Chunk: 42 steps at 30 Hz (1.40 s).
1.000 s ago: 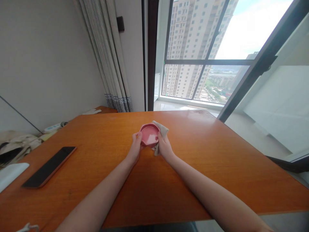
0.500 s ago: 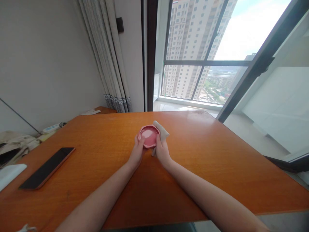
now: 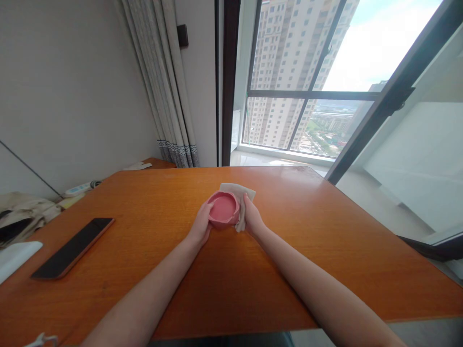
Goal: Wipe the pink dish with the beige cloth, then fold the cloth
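A shallow pink dish with an angular, faceted rim, perhaps an ashtray point(image 3: 222, 208), is held above the wooden table point(image 3: 152, 202). My left hand point(image 3: 201, 224) grips its left side, thumb on the rim and fingers underneath. On the other side, my right hand point(image 3: 252, 216) is closed on a light grey cloth point(image 3: 237, 189), thumb on top. The cloth spreads behind the dish and hangs down along its right side, against it. Some fingers of my right hand are hidden by the cloth.
A dark phone-like slab point(image 3: 74, 248) lies on the table's left part, with a white object point(image 3: 18, 258) beside it. Crumpled fabric point(image 3: 27, 214) and a power strip point(image 3: 77, 189) sit along the left edge. A white cord end point(image 3: 42, 340) shows at lower left.
My right hand has moved off the dish's rim a little to the right, now pinching the cloth. The dish has tilted, showing more of its near side, and the cloth has spread out behind it.
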Motion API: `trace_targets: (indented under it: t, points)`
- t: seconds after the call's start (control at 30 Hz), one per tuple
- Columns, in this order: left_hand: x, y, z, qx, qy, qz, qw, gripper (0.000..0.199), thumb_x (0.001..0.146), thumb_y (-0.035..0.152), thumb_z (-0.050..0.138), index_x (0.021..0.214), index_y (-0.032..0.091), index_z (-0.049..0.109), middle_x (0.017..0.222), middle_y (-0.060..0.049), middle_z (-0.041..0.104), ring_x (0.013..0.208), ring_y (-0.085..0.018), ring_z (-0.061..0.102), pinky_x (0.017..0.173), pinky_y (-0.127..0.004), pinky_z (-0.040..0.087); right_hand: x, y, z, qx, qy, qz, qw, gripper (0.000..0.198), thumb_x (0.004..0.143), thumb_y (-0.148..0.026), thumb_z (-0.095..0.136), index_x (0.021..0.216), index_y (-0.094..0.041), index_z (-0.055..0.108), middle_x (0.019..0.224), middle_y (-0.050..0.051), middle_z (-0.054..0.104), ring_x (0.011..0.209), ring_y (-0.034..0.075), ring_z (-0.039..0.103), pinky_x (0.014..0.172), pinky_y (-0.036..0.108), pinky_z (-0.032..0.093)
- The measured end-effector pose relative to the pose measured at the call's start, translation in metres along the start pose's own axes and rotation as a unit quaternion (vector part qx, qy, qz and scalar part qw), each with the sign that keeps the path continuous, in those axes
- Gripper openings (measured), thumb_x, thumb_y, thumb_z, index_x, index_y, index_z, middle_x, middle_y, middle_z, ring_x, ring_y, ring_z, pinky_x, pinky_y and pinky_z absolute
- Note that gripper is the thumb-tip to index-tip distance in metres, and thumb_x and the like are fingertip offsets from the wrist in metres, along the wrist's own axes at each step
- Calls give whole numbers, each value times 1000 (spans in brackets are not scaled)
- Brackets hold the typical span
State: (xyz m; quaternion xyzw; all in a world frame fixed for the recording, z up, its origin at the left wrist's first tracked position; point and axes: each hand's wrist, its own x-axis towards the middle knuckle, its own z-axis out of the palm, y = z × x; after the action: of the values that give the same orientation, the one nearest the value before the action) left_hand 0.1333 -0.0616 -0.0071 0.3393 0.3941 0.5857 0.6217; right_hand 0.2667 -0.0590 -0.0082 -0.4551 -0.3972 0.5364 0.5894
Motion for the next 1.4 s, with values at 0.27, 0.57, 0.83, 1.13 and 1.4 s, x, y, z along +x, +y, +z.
trace_targets:
  t: [0.27, 0.57, 0.83, 1.13, 1.4]
  points:
    - [-3, 0, 4, -70, -5, 54, 996, 42, 75, 27, 62, 116, 21, 55, 120, -5, 59, 111, -18, 54, 91, -28, 47, -7, 14, 20, 206, 3, 73, 976, 35, 80, -46, 54, 99, -18, 62, 105, 7, 69, 102, 21, 63, 85, 32, 53]
    - [-6, 8, 4, -29, -9, -90, 995, 39, 80, 41, 56, 114, 23, 56, 119, -6, 59, 100, -21, 58, 71, -30, 54, 2, 8, 8, 204, 3, 101, 974, 33, 82, -40, 50, 95, -14, 65, 104, 10, 69, 104, 24, 62, 87, 35, 52]
    - [2, 4, -4, -3, 19, 15, 1000, 37, 75, 33, 62, 110, 26, 51, 110, -1, 59, 92, -14, 58, 71, -23, 52, -7, 20, 20, 223, 34, 50, 973, 30, 78, -40, 57, 98, -18, 64, 106, 6, 69, 106, 22, 61, 88, 34, 52]
    - [-4, 3, 2, 13, -20, -30, 999, 40, 77, 36, 58, 115, 25, 52, 121, -5, 56, 104, -21, 56, 76, -32, 53, 0, 19, 14, 199, 32, 62, 978, 35, 80, -46, 52, 94, -18, 65, 105, 7, 69, 105, 23, 61, 87, 33, 52]
    - [-4, 5, -3, 92, -25, -73, 993, 52, 69, 36, 69, 115, 25, 48, 110, -7, 60, 89, -19, 60, 72, -29, 51, 6, 17, -1, 150, 62, 18, 987, 31, 77, -41, 55, 96, -18, 65, 100, 4, 70, 98, 21, 64, 85, 33, 52]
